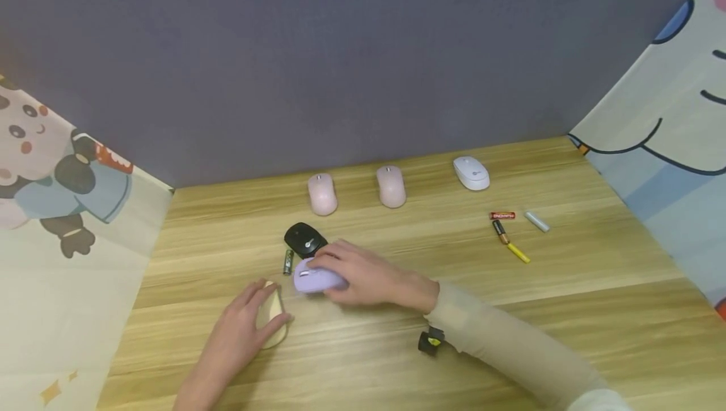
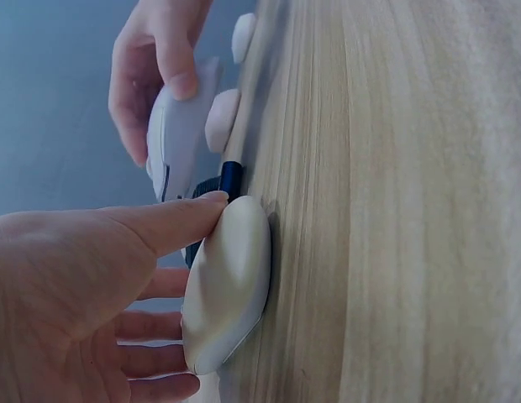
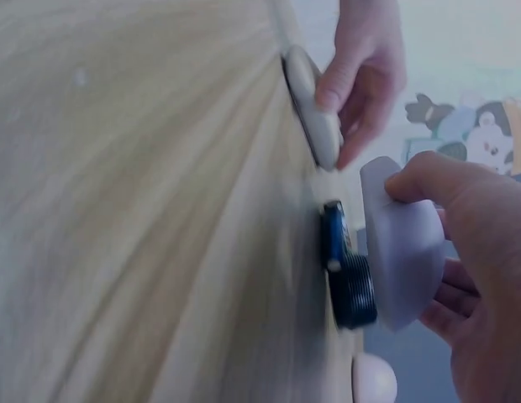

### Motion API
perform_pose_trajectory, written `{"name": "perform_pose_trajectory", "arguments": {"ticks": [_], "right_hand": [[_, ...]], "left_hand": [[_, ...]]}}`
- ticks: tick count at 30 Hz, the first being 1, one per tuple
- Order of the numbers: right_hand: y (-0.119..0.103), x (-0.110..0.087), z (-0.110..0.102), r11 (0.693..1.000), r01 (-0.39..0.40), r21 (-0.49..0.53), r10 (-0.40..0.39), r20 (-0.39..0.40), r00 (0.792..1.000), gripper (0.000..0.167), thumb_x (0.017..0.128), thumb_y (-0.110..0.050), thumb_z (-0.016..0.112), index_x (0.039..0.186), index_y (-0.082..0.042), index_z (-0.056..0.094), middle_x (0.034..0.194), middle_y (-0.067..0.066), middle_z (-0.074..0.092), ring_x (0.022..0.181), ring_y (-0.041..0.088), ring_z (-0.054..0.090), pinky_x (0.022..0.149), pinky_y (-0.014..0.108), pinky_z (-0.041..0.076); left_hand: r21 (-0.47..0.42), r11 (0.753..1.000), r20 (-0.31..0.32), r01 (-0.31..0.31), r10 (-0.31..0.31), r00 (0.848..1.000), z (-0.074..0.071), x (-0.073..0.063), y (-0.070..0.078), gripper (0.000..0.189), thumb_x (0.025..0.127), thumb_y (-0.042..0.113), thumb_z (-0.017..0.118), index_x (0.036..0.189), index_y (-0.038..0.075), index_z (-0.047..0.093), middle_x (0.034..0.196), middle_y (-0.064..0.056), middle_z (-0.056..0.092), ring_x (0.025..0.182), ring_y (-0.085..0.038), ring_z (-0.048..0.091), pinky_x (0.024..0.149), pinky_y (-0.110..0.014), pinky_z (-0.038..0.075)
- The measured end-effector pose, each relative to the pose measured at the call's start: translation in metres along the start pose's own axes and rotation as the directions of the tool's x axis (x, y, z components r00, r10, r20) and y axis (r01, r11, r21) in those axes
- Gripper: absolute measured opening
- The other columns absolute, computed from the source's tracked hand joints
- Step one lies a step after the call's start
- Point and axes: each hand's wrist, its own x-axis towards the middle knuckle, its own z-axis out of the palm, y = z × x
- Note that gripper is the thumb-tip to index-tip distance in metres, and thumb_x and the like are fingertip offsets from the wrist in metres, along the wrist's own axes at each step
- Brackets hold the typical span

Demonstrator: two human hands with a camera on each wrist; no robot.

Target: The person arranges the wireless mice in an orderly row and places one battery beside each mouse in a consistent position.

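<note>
My right hand [image 1: 363, 272] grips a lavender computer mouse [image 1: 315, 277] between thumb and fingers. In the right wrist view this mouse [image 3: 399, 243] is raised off the wooden table, tilted on its side. My left hand [image 1: 241, 323] is at a cream-yellow mouse [image 1: 275, 319] lying on the table, thumb along one side and fingers on the other. The left wrist view shows the thumb tip at the cream mouse's [image 2: 231, 285] end, the other fingers stretched loosely beside it. A black mouse [image 1: 303, 239] and a dark green battery [image 1: 288, 262] lie just beyond the lavender mouse.
Two pink mice [image 1: 322, 195] and a white mouse [image 1: 471, 173] line the table's back. At the right lie a red battery [image 1: 502, 215], a black-and-copper battery [image 1: 500, 231], a yellow battery [image 1: 518, 253] and a silver-white one [image 1: 536, 221]. A grey panel [image 1: 363, 70] stands behind the table.
</note>
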Motion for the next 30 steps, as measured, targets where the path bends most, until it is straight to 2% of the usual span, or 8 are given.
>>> {"name": "perform_pose_trajectory", "arguments": {"ticks": [9, 16, 20, 27, 30], "right_hand": [[0.024, -0.024, -0.016, 0.994, -0.109, -0.003, 0.108, -0.068, 0.992, 0.054, 0.089, -0.025, 0.079, 0.139, -0.015, 0.062, 0.138, 0.009, 0.061, 0.128, 0.025, 0.057, 0.105, 0.038, 0.055], [0.042, -0.045, -0.029, 0.981, -0.192, 0.007, 0.191, -0.166, 0.968, 0.055, 0.087, -0.026, 0.080, 0.137, -0.012, 0.063, 0.137, 0.012, 0.062, 0.127, 0.030, 0.058, 0.107, 0.047, 0.053], [0.053, -0.059, -0.035, 0.964, -0.266, 0.013, 0.261, -0.236, 0.936, 0.054, 0.086, -0.025, 0.081, 0.135, -0.011, 0.064, 0.136, 0.014, 0.062, 0.123, 0.033, 0.060, 0.103, 0.050, 0.055], [0.073, -0.085, -0.046, 0.913, -0.407, 0.015, 0.385, -0.359, 0.850, 0.052, 0.083, -0.020, 0.083, 0.130, -0.006, 0.066, 0.128, 0.020, 0.065, 0.118, 0.039, 0.060, 0.101, 0.056, 0.054], [0.082, -0.098, -0.048, 0.893, -0.449, -0.007, 0.409, -0.401, 0.820, 0.052, 0.082, -0.020, 0.084, 0.128, -0.003, 0.067, 0.125, 0.022, 0.067, 0.116, 0.042, 0.061, 0.099, 0.060, 0.052]], "left_hand": [[0.002, 1.000, 0.021, 0.018, -0.018, 1.000, 0.000, 0.002, -0.001, 0.064, 0.088, 0.040, 0.082, 0.136, 0.002, 0.064, 0.143, -0.030, 0.057, 0.129, -0.053, 0.055, 0.104, -0.069, 0.047], [0.002, 0.999, 0.044, 0.041, -0.041, 0.998, -0.001, 0.002, -0.001, 0.065, 0.089, 0.042, 0.080, 0.138, 0.003, 0.062, 0.145, -0.031, 0.054, 0.131, -0.054, 0.053, 0.105, -0.071, 0.045], [0.007, 0.999, 0.048, 0.044, -0.045, 0.998, -0.001, 0.002, -0.001, 0.066, 0.089, 0.043, 0.080, 0.138, 0.003, 0.063, 0.145, -0.030, 0.054, 0.131, -0.054, 0.052, 0.105, -0.071, 0.045], [-0.002, 0.998, 0.065, 0.060, -0.060, 0.996, 0.000, 0.002, -0.002, 0.068, 0.090, 0.048, 0.078, 0.139, 0.004, 0.062, 0.147, -0.031, 0.052, 0.132, -0.054, 0.052, 0.104, -0.071, 0.045], [-0.001, 0.998, 0.075, 0.068, -0.068, 0.995, -0.001, 0.002, -0.002, 0.069, 0.090, 0.049, 0.077, 0.139, 0.004, 0.062, 0.148, -0.030, 0.052, 0.132, -0.054, 0.051, 0.104, -0.071, 0.045]]}}
